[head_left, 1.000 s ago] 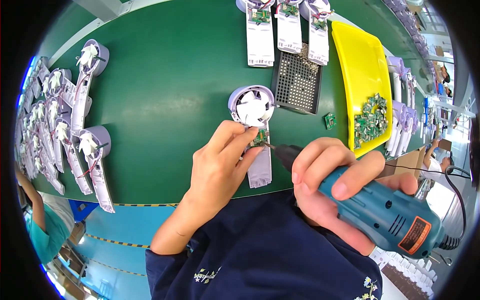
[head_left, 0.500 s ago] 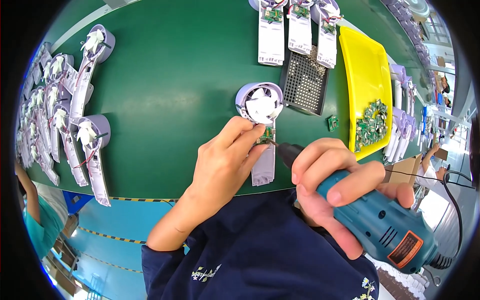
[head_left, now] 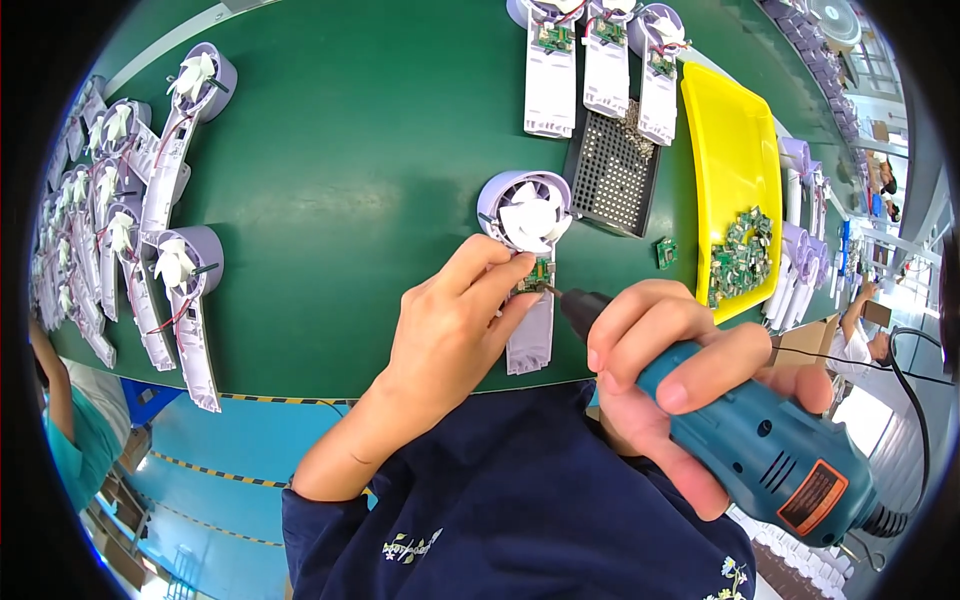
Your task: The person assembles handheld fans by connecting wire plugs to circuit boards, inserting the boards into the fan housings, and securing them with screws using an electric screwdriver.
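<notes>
A handheld fan housing (head_left: 529, 345) in pale lilac lies on the green table in front of me, its white blades (head_left: 532, 218) facing up. My left hand (head_left: 445, 325) is closed on it, thumb and fingers pinched around a small green circuit board (head_left: 538, 275) in the handle just below the fan ring. My right hand (head_left: 665, 370) wraps round a teal electric screwdriver (head_left: 770, 440), tilted with its tip pointing left. The bit (head_left: 552, 290) meets the board's right edge, close to my left fingertips; the screw, if any, is too small to make out.
A black perforated tray (head_left: 612, 185) holds small screws, with several fan housings (head_left: 550, 95) beyond it. At right stands a yellow bin (head_left: 735, 125) of circuit boards; one loose board (head_left: 667, 252) lies beside it. More fan housings (head_left: 190, 265) crowd the left. The screwdriver's cord (head_left: 915, 430) hangs right.
The whole view has shifted slightly, so the table things sit a little lower and to the right. Both hands keep their grips, and the bit stays at the board.
</notes>
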Action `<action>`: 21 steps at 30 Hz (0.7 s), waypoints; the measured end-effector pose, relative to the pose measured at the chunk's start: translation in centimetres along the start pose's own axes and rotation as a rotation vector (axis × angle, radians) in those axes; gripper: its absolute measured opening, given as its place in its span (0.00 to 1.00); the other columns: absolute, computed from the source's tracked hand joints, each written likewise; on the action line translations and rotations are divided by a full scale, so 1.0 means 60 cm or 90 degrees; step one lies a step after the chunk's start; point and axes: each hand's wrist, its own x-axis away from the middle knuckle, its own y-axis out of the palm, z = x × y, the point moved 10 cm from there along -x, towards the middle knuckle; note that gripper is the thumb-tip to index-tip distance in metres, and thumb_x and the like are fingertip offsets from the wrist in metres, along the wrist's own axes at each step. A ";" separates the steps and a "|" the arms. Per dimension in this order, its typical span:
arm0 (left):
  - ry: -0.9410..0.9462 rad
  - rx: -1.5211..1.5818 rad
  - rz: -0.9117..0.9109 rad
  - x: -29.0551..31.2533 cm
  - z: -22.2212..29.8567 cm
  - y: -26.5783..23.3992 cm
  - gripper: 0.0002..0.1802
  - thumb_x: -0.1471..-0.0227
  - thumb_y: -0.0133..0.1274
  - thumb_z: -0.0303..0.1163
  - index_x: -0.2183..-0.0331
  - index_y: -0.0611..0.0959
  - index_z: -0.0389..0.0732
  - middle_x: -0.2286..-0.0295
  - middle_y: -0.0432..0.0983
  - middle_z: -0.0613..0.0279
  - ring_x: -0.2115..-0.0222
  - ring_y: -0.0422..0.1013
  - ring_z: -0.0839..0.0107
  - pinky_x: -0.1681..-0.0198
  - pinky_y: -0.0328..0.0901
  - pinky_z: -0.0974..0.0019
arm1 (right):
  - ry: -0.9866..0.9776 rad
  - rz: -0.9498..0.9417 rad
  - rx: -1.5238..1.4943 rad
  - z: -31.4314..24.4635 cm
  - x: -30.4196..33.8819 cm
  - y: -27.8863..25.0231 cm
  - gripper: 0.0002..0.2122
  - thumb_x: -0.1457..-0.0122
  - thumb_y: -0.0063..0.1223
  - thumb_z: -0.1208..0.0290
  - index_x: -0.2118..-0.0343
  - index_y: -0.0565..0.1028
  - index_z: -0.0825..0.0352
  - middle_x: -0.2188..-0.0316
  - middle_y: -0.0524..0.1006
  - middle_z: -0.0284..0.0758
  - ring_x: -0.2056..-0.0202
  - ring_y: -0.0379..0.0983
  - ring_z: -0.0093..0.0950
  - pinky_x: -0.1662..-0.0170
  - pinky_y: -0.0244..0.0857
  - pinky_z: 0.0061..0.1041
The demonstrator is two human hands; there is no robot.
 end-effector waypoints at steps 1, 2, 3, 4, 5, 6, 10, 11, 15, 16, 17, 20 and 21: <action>0.002 0.000 0.004 0.001 -0.001 0.000 0.17 0.55 0.65 0.24 0.60 0.82 0.36 0.65 0.72 0.62 0.74 0.75 0.65 0.71 0.70 0.63 | 0.005 0.002 0.012 -0.001 0.000 0.001 0.45 0.44 0.58 0.42 0.30 0.46 0.52 0.64 0.72 0.33 0.83 0.66 0.31 0.81 0.65 0.31; 0.003 -0.001 0.009 0.001 -0.001 -0.001 0.18 0.56 0.66 0.24 0.60 0.83 0.36 0.65 0.72 0.63 0.75 0.75 0.65 0.72 0.70 0.64 | 0.009 0.005 0.024 0.000 0.000 0.002 0.45 0.44 0.57 0.42 0.30 0.46 0.51 0.64 0.71 0.33 0.83 0.66 0.31 0.81 0.65 0.31; 0.002 -0.001 0.009 0.001 -0.002 -0.002 0.18 0.56 0.66 0.24 0.60 0.83 0.36 0.65 0.72 0.63 0.75 0.75 0.65 0.72 0.70 0.64 | 0.010 0.004 0.024 -0.001 -0.002 0.003 0.45 0.44 0.57 0.42 0.30 0.46 0.51 0.64 0.71 0.33 0.83 0.66 0.31 0.81 0.65 0.31; -0.003 0.007 0.010 0.002 -0.004 -0.003 0.18 0.56 0.66 0.24 0.60 0.83 0.36 0.65 0.72 0.63 0.75 0.75 0.66 0.72 0.70 0.65 | 0.010 0.005 0.033 -0.001 -0.005 0.004 0.44 0.44 0.57 0.41 0.30 0.46 0.51 0.64 0.71 0.34 0.83 0.66 0.31 0.81 0.66 0.31; -0.009 0.014 0.011 0.003 -0.006 -0.003 0.18 0.57 0.66 0.24 0.60 0.83 0.37 0.66 0.72 0.63 0.75 0.74 0.66 0.73 0.70 0.65 | 0.010 0.006 0.043 -0.001 -0.006 0.005 0.44 0.43 0.57 0.41 0.30 0.46 0.51 0.65 0.71 0.34 0.84 0.66 0.31 0.81 0.66 0.31; -0.008 0.015 0.010 0.001 -0.005 -0.003 0.18 0.57 0.66 0.24 0.60 0.83 0.37 0.66 0.72 0.63 0.75 0.74 0.66 0.73 0.70 0.65 | 0.010 0.005 0.045 -0.001 -0.007 0.004 0.44 0.43 0.57 0.41 0.30 0.46 0.51 0.65 0.71 0.34 0.84 0.66 0.31 0.81 0.66 0.31; -0.038 0.051 0.021 -0.002 -0.008 -0.007 0.19 0.58 0.67 0.23 0.60 0.83 0.39 0.67 0.73 0.63 0.76 0.74 0.67 0.73 0.70 0.66 | 0.009 0.031 0.034 -0.001 -0.007 -0.003 0.43 0.44 0.57 0.40 0.31 0.48 0.51 0.66 0.71 0.34 0.85 0.66 0.31 0.82 0.66 0.30; -0.051 0.061 0.026 -0.003 -0.011 -0.008 0.19 0.58 0.67 0.23 0.60 0.84 0.40 0.67 0.73 0.63 0.76 0.74 0.68 0.74 0.70 0.67 | 0.009 0.035 0.027 0.000 -0.007 -0.005 0.43 0.44 0.57 0.39 0.32 0.49 0.51 0.66 0.72 0.34 0.85 0.66 0.31 0.82 0.67 0.30; -0.078 0.074 0.015 -0.001 -0.016 -0.009 0.18 0.58 0.67 0.22 0.61 0.84 0.40 0.67 0.74 0.63 0.76 0.73 0.69 0.74 0.69 0.67 | 0.013 0.024 0.009 0.005 -0.008 -0.003 0.43 0.44 0.57 0.39 0.32 0.49 0.51 0.66 0.72 0.34 0.85 0.66 0.30 0.83 0.67 0.30; -0.085 0.065 0.013 -0.001 -0.015 -0.008 0.18 0.58 0.67 0.21 0.61 0.84 0.39 0.68 0.74 0.63 0.76 0.73 0.69 0.73 0.69 0.66 | 0.013 0.019 -0.002 0.007 -0.008 -0.002 0.43 0.44 0.57 0.40 0.32 0.49 0.51 0.66 0.72 0.34 0.85 0.66 0.31 0.83 0.67 0.30; -0.091 0.057 0.012 -0.001 -0.015 -0.009 0.17 0.58 0.67 0.21 0.62 0.84 0.39 0.68 0.74 0.62 0.76 0.73 0.69 0.73 0.69 0.66 | 0.012 0.014 -0.013 0.008 -0.008 -0.001 0.43 0.44 0.57 0.40 0.32 0.49 0.51 0.66 0.72 0.35 0.85 0.66 0.31 0.82 0.67 0.31; -0.110 0.087 -0.020 -0.013 -0.015 -0.009 0.17 0.58 0.67 0.20 0.62 0.84 0.38 0.69 0.74 0.61 0.76 0.73 0.68 0.73 0.69 0.65 | 0.008 0.020 -0.020 0.005 -0.010 -0.006 0.43 0.44 0.57 0.39 0.32 0.49 0.51 0.66 0.72 0.35 0.85 0.66 0.31 0.82 0.67 0.31; -0.110 0.086 -0.019 -0.013 -0.015 -0.009 0.17 0.58 0.67 0.20 0.62 0.84 0.38 0.69 0.74 0.61 0.76 0.73 0.68 0.73 0.69 0.65 | 0.008 0.019 -0.021 0.005 -0.009 -0.005 0.43 0.44 0.57 0.39 0.32 0.49 0.51 0.66 0.72 0.35 0.85 0.66 0.31 0.82 0.67 0.31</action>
